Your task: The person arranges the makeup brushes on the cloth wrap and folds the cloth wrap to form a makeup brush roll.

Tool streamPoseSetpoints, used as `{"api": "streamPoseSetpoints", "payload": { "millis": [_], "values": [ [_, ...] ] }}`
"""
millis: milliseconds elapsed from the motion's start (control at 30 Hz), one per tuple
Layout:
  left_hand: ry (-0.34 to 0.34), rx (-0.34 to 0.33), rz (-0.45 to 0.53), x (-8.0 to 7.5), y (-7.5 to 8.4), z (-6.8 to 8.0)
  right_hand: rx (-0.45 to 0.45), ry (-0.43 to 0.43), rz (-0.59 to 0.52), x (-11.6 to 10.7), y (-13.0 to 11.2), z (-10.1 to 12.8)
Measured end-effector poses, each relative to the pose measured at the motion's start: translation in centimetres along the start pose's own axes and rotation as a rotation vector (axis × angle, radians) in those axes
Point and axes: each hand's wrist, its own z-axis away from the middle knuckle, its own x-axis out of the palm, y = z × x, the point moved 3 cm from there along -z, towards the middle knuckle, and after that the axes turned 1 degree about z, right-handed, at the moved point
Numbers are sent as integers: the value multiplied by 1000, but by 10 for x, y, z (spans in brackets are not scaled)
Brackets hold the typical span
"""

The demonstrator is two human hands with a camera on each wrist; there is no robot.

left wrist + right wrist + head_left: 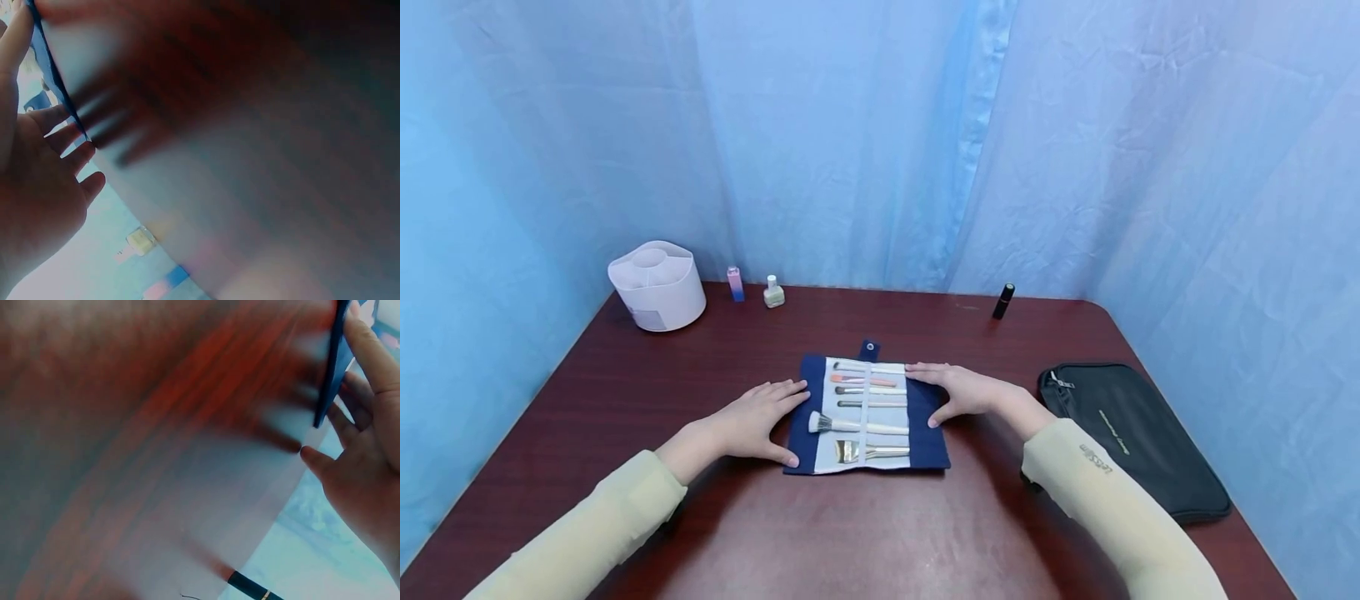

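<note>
- A dark red wooden table [880,533] stands in a corner hung with pale blue curtains [865,133].
- A navy brush roll [867,414] lies unrolled and flat near the middle of the table, with several makeup brushes [857,426] tucked under its pale strap, handles pointing right.
- The left hand [752,425] rests flat at the roll's left edge, fingers straight and spread, fingertips touching the navy cloth, gripping nothing.
- The right hand [966,392] rests on the roll's right edge, fingers straight over the cloth and thumb at the border, likewise gripping nothing.
- The roll lies between the two hands.
- A black pouch [1131,437] lies to the right, near the right sleeve.
- At the far edge stand a white organiser [657,286], two small bottles [773,293] and a black tube [1003,302].
</note>
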Motion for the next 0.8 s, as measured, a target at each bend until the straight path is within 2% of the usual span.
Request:
{"api": "streamPoseSetpoints", "payload": {
  "millis": [333,500,667,800],
  "values": [
    [11,-41,-17,3,6,1,-44,-19,17,-5,9,-9],
    [3,-43,-23,3,6,0,-56,7,49,-4,8,-7],
    [-10,-53,7,3,8,1,-107,74,54,-5,-6,5],
    [-3,-10,31,3,17,6,-165,86,35,0,-25,22]
  ]
}}
